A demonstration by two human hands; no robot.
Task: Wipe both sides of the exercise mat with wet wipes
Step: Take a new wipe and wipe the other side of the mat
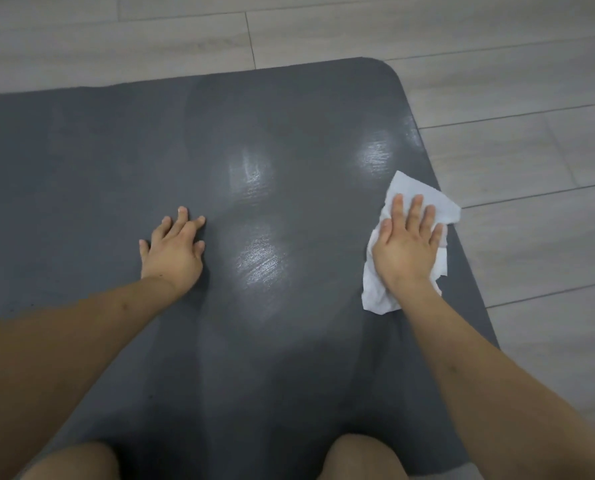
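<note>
A dark grey exercise mat (pixel 150 150) lies flat on a pale wood-look plank floor (pixel 531 64), filling most of the view, with its rounded far corner towards the upper right and its right edge running down the right side. The right hand (pixel 408 249) lies palm down on a crumpled white wet wipe (pixel 379 289), fingers straight and slightly spread, pressing it onto the mat just beside the right edge; one corner of the wipe pokes out past that edge over the floor. The left hand (pixel 173 252) rests on the bare mat well to the left of the wipe, fingers spread and bent a little, holding nothing. Between the two hands, and again above the wipe, shiny streaked patches (pixel 259 261) catch the light on the mat's surface. Two bare knees (pixel 361 459) rest on the mat at the near edge of the view, and both forearms reach forward over it.
</note>
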